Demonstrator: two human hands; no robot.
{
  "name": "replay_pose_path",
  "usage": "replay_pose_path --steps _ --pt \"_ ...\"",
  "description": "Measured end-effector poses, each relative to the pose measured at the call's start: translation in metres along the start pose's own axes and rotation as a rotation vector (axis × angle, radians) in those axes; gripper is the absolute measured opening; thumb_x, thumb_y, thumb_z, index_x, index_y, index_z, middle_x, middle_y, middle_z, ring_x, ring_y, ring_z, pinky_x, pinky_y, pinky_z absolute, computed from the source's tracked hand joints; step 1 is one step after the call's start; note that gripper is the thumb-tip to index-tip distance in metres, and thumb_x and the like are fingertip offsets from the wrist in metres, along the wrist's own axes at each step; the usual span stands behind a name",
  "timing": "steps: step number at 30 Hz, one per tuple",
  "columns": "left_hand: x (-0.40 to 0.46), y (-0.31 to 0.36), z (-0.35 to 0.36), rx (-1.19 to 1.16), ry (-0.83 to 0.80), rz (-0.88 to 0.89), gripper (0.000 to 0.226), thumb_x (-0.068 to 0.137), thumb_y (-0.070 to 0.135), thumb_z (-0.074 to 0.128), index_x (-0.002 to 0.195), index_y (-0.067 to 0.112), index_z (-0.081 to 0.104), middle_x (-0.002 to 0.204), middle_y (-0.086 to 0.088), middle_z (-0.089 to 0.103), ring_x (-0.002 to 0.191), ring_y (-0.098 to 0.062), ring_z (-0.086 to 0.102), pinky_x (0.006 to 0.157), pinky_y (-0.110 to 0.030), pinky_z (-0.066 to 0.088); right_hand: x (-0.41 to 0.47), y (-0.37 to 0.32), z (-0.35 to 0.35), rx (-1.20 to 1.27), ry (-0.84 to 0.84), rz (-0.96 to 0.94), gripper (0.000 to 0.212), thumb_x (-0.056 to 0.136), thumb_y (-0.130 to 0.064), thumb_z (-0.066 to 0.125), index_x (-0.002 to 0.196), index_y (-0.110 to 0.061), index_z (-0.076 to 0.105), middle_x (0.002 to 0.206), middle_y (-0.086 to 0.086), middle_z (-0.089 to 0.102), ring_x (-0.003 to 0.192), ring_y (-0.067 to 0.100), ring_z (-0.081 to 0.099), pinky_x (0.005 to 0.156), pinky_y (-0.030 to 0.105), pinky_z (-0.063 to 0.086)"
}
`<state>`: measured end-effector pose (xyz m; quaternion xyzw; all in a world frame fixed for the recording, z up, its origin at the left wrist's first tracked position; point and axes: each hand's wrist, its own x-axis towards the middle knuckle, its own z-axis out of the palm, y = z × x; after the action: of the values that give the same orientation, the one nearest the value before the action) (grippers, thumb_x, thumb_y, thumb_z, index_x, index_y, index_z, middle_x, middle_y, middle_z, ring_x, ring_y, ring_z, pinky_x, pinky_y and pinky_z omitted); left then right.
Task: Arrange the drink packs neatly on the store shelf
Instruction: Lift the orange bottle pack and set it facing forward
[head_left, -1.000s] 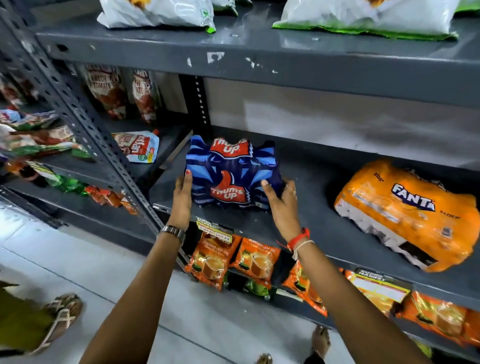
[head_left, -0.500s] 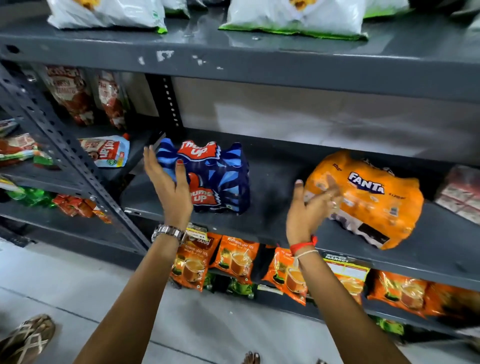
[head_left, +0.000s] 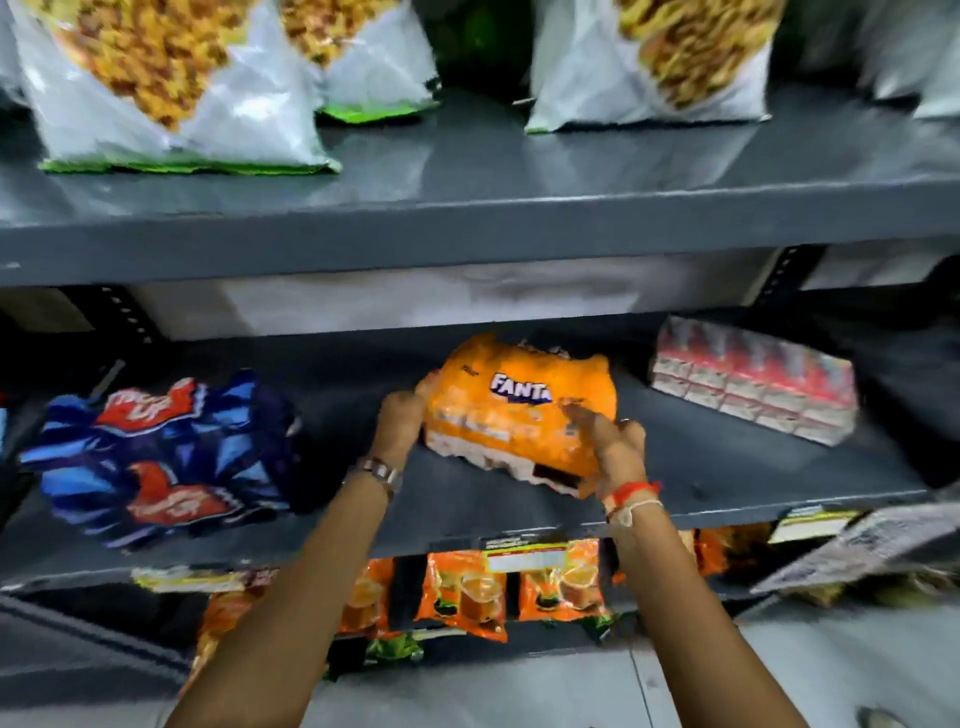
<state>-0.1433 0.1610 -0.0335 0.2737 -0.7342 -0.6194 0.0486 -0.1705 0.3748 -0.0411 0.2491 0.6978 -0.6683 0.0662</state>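
Observation:
An orange Fanta pack (head_left: 514, 410) lies on the grey middle shelf (head_left: 753, 488), turned at an angle. My left hand (head_left: 402, 423) grips its left end and my right hand (head_left: 605, 444) grips its front right corner. To the left on the same shelf stands a blue Thums Up pack (head_left: 161, 457), with no hand on it. A red and white pack of small cartons (head_left: 753, 379) lies further right, towards the back of the shelf.
White snack bags (head_left: 171, 88) stand on the upper shelf (head_left: 467, 218). Orange tea pouches (head_left: 467, 587) hang below the middle shelf's front edge. A slotted upright (head_left: 779, 275) stands at the back right. Grey floor (head_left: 831, 675) shows bottom right.
Both hands have left the Thums Up pack and moved right onto the Fanta pack, now gripping it. The view has swung right and up.

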Motion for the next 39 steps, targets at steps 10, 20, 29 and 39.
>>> replay_pose_path --steps 10,20,29,39 --pt "0.010 0.010 0.033 -0.442 -0.161 -0.029 0.043 0.084 0.002 0.057 0.126 0.008 0.051 0.131 -0.015 0.055 0.096 -0.019 0.061 0.076 -0.035 0.052 0.055 -0.028 -0.039 -0.028 -0.404 -0.107 0.051 0.070 -0.030 0.079 0.105 -0.019 0.044 0.114 0.008 0.063 0.096 0.027 0.066 0.092 0.051 0.053" --pt "-0.005 -0.026 0.055 -0.304 0.155 0.213 0.077 0.071 -0.021 0.054 0.137 0.012 0.035 0.139 -0.010 0.047 0.125 -0.025 0.049 0.098 -0.045 0.047 0.072 -0.012 -0.043 -0.302 -0.499 -0.527 0.084 0.058 -0.008 0.082 0.126 -0.004 0.032 0.123 0.010 0.035 0.116 0.021 0.040 0.101 0.033 0.039" --pt "-0.023 -0.045 0.081 -0.269 0.554 0.194 0.033 0.074 0.004 0.070 0.093 0.019 0.048 0.086 -0.003 0.053 0.070 -0.010 0.053 0.069 -0.033 0.047 0.087 -0.021 -0.044 -0.401 -0.529 -0.453 0.059 0.055 -0.010 0.055 0.107 -0.013 0.029 0.115 0.007 0.031 0.114 0.024 0.038 0.100 0.037 0.042" --pt "-0.016 -0.042 0.076 -0.261 0.301 0.097 0.018 0.084 0.045 0.054 0.078 0.028 0.052 0.086 -0.004 0.066 0.095 -0.027 0.063 0.095 -0.045 0.047 0.132 -0.023 -0.031 -0.343 -0.541 -0.341 0.072 0.077 0.018 0.031 0.144 -0.008 0.029 0.149 0.007 0.034 0.139 0.023 0.030 0.120 0.040 0.021"
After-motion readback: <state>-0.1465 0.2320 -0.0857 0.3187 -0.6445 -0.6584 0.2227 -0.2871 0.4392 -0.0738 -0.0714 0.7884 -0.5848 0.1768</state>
